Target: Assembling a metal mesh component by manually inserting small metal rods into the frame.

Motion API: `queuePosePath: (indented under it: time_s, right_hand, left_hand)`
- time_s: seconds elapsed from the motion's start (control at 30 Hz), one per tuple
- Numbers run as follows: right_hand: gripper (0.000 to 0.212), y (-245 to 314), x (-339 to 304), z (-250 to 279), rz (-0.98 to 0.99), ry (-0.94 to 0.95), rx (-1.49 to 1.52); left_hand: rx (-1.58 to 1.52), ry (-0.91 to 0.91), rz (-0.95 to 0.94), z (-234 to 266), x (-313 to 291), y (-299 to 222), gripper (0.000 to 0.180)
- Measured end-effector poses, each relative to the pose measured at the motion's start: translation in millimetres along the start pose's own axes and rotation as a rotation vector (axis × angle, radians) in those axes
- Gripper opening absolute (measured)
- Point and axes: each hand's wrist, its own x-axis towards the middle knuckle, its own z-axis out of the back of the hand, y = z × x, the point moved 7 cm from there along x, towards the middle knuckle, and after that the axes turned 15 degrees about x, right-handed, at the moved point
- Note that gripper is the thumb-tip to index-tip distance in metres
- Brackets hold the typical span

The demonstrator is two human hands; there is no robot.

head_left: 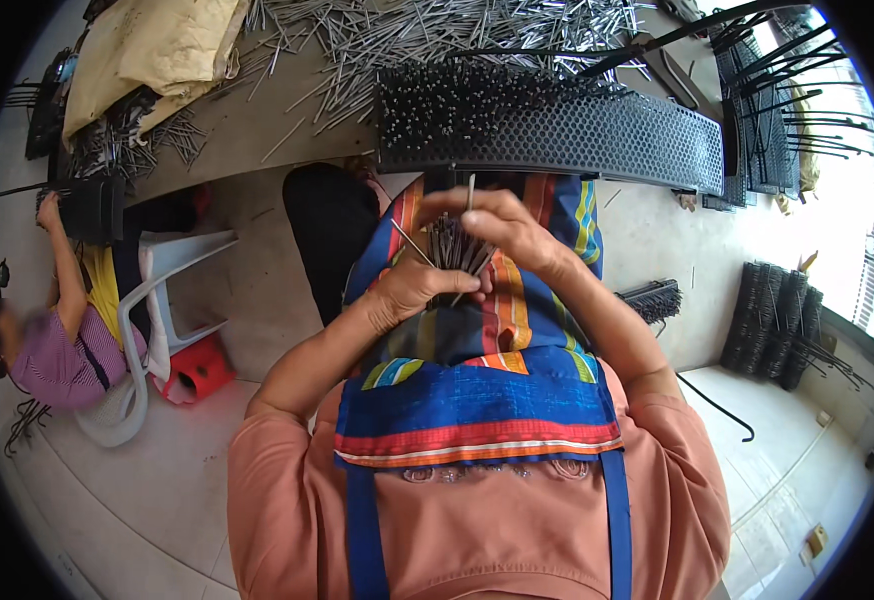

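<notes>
My left hand is wrapped round a bundle of thin dark metal rods, held over my lap above a striped apron. The rods stand roughly upright, their ends uneven, and one leans out to the left. Over the bundle's right side curls my right hand; a single metal rod sticks up at its fingers. Its fingertips are partly hidden. Just beyond my hands, at the table edge, lies a long black perforated rack. Its left part is packed with upright rods.
Loose rods are heaped across the table. A tan sack lies at far left. Another person sits left on a white plastic chair, near a red container. Dark racks stand on the floor at right.
</notes>
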Motion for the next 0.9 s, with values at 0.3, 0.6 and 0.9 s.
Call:
queuePosePath:
  time_s: [0.3,0.6,0.9]
  right_hand:
    - [0.052,125,-169,239,0.39,-1.364,-1.336]
    - [0.083,74,-277,438,-0.038,-1.746,-0.548]
    - [0.084,70,-231,369,-0.123,-1.778,-0.884]
  left_hand:
    - [-0.266,-0.798,-0.333,121,-13,-4,0.026]
    - [-0.383,-0.858,-0.271,135,21,8,0.018]
    - [-0.289,-0.911,-0.387,189,3,-14,0.013]
